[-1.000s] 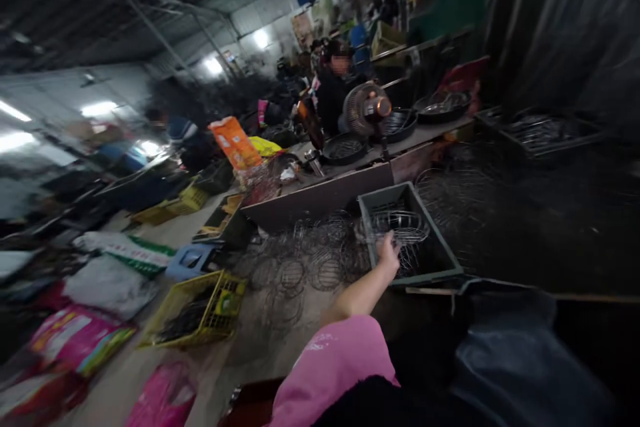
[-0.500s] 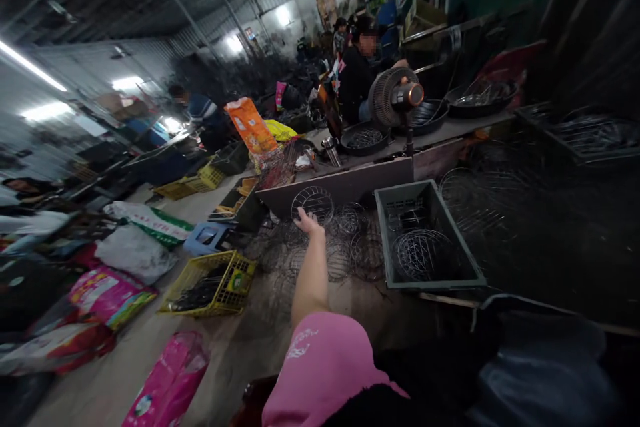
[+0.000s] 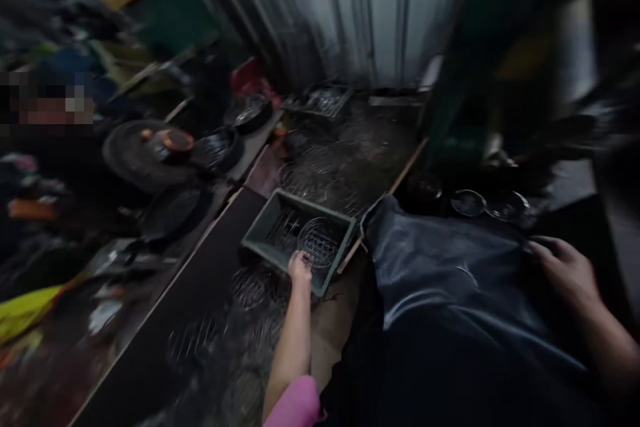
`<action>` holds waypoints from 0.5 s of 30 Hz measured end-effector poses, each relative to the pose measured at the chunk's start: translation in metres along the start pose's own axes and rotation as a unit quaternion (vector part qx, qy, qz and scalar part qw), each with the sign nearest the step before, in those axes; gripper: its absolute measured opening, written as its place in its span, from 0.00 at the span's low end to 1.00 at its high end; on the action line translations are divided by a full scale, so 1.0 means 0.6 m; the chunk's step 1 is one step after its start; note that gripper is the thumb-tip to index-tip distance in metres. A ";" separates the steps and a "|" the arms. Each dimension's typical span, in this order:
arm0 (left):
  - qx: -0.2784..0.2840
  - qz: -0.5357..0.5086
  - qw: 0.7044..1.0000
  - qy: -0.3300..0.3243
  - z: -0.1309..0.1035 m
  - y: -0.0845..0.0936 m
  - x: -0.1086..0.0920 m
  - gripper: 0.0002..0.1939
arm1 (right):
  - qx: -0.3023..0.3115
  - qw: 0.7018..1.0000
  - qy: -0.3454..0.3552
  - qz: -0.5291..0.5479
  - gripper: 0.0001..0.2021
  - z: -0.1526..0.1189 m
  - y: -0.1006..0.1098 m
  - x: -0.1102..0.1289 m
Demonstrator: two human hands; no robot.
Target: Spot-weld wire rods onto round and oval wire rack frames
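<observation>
My left hand (image 3: 300,268) reaches over the near rim of a green plastic crate (image 3: 260,230), its fingertips bent at the left edge of a round wire rack (image 3: 320,243). Blur hides whether those fingers grip the rack, which lies inside the crate. At the right, my right hand (image 3: 570,273) is closed, thumb against fingers, beside the edge of a dark glossy sheet (image 3: 430,247) across my lap. What it pinches is too dark to make out. Round metal pieces (image 3: 469,202) lie just beyond the sheet.
Several wire racks (image 3: 250,287) lie on the floor left of the crate. A long dark board (image 3: 200,267) edges a bench with pans (image 3: 177,213) and a fan (image 3: 145,153). A wooden stick (image 3: 407,170) lies past the crate. Someone sits at the far left.
My view has swung right. My left hand, earlier stretched out with open fingers at a round wire rack over the pile, is now at the crate. My right hand has come into view.
</observation>
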State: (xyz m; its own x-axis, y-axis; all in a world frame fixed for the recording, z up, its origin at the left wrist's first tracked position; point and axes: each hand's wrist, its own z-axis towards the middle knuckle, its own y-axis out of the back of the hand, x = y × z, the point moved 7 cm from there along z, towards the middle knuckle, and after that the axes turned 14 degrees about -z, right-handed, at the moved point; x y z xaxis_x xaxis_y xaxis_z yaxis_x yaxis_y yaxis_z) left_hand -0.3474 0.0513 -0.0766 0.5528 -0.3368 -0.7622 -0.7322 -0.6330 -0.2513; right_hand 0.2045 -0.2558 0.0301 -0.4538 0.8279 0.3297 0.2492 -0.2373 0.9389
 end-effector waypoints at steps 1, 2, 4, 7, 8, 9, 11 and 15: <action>0.035 0.025 0.999 -0.011 -0.010 -0.038 0.006 0.09 | 0.033 0.998 -0.020 0.039 0.14 -0.006 -0.009 -0.009; 0.075 0.051 0.995 -0.029 -0.023 -0.075 0.010 0.10 | 0.060 0.996 -0.016 0.058 0.13 -0.010 -0.019 -0.006; 0.171 0.105 0.976 -0.080 -0.062 -0.149 0.019 0.13 | 0.113 0.992 0.028 0.039 0.12 -0.019 -0.043 0.021; 0.318 0.180 0.919 -0.151 -0.142 -0.237 0.045 0.15 | 0.196 0.970 0.130 -0.057 0.10 -0.047 -0.085 0.073; 0.356 0.205 0.896 -0.171 -0.170 -0.258 0.058 0.15 | 0.217 0.959 0.158 -0.096 0.11 -0.058 -0.098 0.087; 0.388 0.232 0.871 -0.190 -0.197 -0.274 0.073 0.14 | 0.227 0.947 0.178 -0.138 0.11 -0.067 -0.109 0.097; 0.438 0.291 0.819 -0.228 -0.243 -0.295 0.104 0.13 | 0.238 0.927 0.200 -0.212 0.11 -0.082 -0.128 0.111; 0.521 0.360 0.726 -0.268 -0.296 -0.327 0.163 0.14 | 0.268 0.903 0.211 -0.260 0.11 -0.091 -0.162 0.125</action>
State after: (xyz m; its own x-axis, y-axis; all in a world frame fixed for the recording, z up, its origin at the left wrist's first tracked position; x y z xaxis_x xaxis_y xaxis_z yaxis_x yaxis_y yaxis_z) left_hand -0.0793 0.0188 0.0042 -0.1531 0.1777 -0.9721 -0.8121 0.5379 0.2262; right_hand 0.0994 -0.1986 -0.0311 -0.8866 0.4617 -0.0285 0.2346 0.5019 0.8325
